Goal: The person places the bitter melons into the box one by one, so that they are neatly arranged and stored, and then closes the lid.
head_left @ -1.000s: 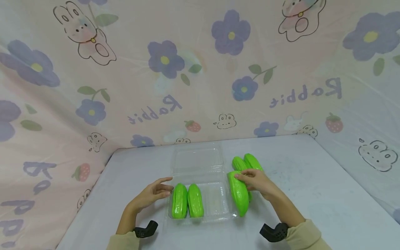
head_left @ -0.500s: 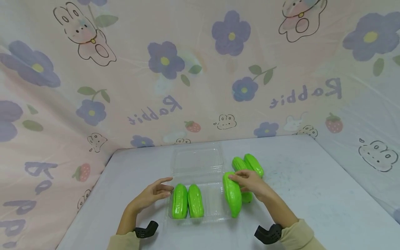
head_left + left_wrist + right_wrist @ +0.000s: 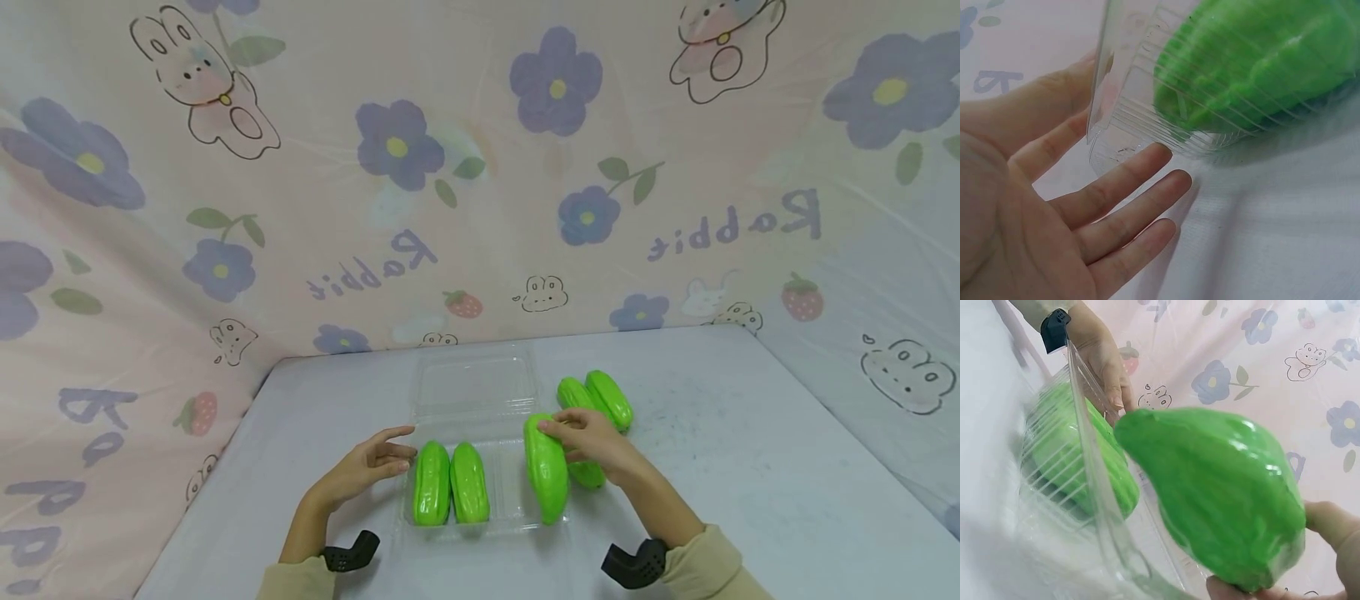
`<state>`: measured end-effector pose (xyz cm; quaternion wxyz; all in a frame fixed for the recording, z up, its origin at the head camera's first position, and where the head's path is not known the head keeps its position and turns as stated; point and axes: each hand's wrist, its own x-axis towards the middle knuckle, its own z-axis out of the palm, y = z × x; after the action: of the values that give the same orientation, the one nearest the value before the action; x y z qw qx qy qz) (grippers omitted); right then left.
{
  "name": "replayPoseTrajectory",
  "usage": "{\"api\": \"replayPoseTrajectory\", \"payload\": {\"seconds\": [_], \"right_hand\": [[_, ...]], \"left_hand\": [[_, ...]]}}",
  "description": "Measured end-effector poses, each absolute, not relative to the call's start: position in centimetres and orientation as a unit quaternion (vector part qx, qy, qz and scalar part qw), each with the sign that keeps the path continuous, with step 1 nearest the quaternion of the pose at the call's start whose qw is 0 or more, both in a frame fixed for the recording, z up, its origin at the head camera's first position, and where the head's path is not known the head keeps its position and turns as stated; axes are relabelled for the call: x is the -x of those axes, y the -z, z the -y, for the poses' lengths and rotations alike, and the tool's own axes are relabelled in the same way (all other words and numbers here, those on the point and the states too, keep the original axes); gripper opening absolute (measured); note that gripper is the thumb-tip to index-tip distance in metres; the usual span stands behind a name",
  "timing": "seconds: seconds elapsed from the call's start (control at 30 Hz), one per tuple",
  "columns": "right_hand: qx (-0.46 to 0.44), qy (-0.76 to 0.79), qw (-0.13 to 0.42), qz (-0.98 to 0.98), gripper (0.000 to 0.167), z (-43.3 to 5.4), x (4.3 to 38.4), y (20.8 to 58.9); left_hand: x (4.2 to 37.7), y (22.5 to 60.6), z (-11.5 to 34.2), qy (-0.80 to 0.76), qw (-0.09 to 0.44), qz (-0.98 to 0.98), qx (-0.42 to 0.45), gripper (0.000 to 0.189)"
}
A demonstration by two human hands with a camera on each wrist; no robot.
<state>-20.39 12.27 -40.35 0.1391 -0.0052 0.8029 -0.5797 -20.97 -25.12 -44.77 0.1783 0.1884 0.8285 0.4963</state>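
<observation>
A clear plastic clamshell box (image 3: 508, 482) lies with its lid (image 3: 476, 380) folded back. Inside its left half, two glossy green gourds (image 3: 432, 483) sit side by side, lengthwise. My right hand (image 3: 598, 440) pinches another green gourd (image 3: 547, 472) by its far end, above the box's right part. In the right wrist view that gourd (image 3: 1216, 487) tapers to a narrow tip, with fingers and thumb at its thick end. My left hand (image 3: 363, 467) is at the box's left wall, fingers loosely extended. The left wrist view shows the hand (image 3: 1079, 212) by the ribbed wall; contact there is unclear.
Two green gourds (image 3: 607, 398) lie on the white table (image 3: 705, 467) to the right of the lid. One more gourd (image 3: 587, 475) shows partly under my right hand. A printed cloth (image 3: 480, 208) hangs behind the table.
My right hand has moved left with the gourd, from the box's right edge to above its right part. The left hand stays where it was.
</observation>
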Motion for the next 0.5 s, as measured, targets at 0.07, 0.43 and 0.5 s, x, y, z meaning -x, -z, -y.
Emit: {"api": "replayPoseTrajectory", "payload": {"seconds": [0.07,0.43,0.5], "right_hand": [[0.011,0.583,0.140,-0.801,0.048,-12.1,20.4,40.4],[0.006,0.576,0.136,-0.806,0.049,-10.8,20.3,40.5],[0.008,0.575,0.136,-0.807,0.050,-10.6,20.3,40.5]], "left_hand": [[21.0,44.8,25.1,-0.497,0.179,-0.827,-0.189,0.063],[21.0,45.0,25.1,-0.499,0.176,-0.827,-0.191,0.063],[21.0,45.0,25.1,-0.499,0.174,-0.827,-0.191,0.063]]}}
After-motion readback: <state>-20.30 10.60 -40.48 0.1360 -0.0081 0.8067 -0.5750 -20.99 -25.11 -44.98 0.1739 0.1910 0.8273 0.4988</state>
